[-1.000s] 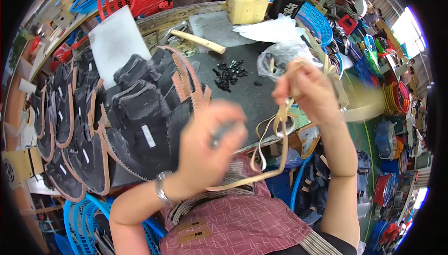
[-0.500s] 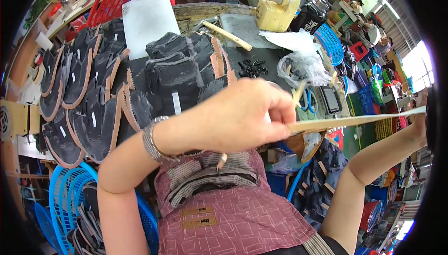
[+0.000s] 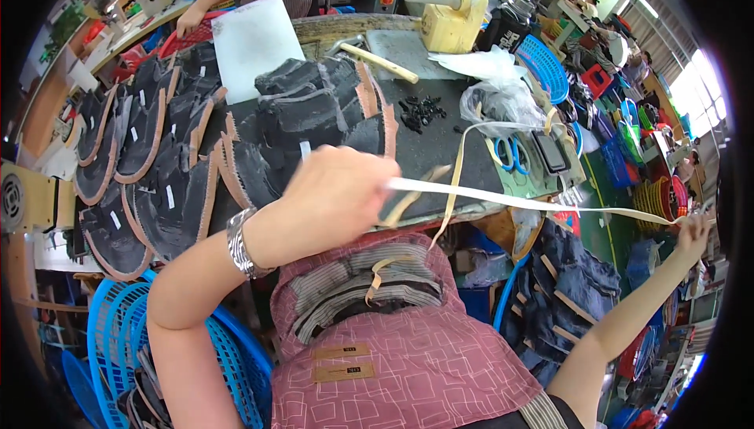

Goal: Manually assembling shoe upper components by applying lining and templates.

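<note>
A long, narrow white-and-tan strip [image 3: 503,199] runs across in front of me, held up over the table's front edge. My left hand [image 3: 338,193] is closed on its left end, above the dark pieces. Far out to the right, my right hand [image 3: 691,234] pinches the other end. A thinner tan strip [image 3: 453,205] hangs in a loop behind it, and a short curled scrap [image 3: 375,278] lies on my apron [image 3: 424,366]. Nearest my left hand is a stack of dark cut pieces [image 3: 306,115] with pinkish notched edges.
More dark pieces [image 3: 169,193] spread left. A hammer [image 3: 381,62], yellow container [image 3: 455,22], small black bits [image 3: 422,113], blue-handled scissors [image 3: 512,154] and a phone [image 3: 550,152] lie on the table. Blue baskets [image 3: 118,342] stand below; a co-worker's hand [image 3: 190,20] grips a red basket.
My left hand has moved left and my right hand is further out, with the strip stretched longer between them. The co-worker's arm has come further into view, and the red basket sits lower.
</note>
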Tool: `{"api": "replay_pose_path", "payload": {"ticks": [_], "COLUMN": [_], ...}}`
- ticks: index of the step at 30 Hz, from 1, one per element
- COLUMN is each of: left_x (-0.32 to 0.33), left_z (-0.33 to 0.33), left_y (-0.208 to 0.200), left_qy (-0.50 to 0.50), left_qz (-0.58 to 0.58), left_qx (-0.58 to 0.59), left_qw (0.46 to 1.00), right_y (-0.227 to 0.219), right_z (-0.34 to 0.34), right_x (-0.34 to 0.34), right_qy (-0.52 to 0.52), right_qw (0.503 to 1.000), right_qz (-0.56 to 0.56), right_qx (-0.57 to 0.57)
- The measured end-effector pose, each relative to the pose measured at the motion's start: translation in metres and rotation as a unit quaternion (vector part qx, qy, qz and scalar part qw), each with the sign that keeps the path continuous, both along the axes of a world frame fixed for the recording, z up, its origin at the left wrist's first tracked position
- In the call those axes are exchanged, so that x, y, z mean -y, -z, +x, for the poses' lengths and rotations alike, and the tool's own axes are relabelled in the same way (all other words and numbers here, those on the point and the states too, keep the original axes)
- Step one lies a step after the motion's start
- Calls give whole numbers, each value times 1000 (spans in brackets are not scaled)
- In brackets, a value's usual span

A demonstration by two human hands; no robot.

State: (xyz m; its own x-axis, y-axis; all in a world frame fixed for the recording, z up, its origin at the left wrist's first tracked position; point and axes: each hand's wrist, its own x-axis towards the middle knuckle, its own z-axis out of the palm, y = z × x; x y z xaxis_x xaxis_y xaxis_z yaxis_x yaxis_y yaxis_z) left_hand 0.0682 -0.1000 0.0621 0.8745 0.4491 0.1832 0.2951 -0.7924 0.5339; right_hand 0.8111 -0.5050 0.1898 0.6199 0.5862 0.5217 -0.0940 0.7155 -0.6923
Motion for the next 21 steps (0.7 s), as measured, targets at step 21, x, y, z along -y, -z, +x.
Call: {"api": "replay_pose_path", "payload": {"ticks": [21], "left_x": [-21], "left_z": [-54], "left_y": [-4], "left_qy": [-66], "left_qz": [-489], "left_qx": [-26], "left_qw": [870], "right_y": [148], "right_z": [-530], "right_x": [-370], "right_qy": [-496], "right_qw": [670], "right_qz": [-467], "right_qx": [295]}}
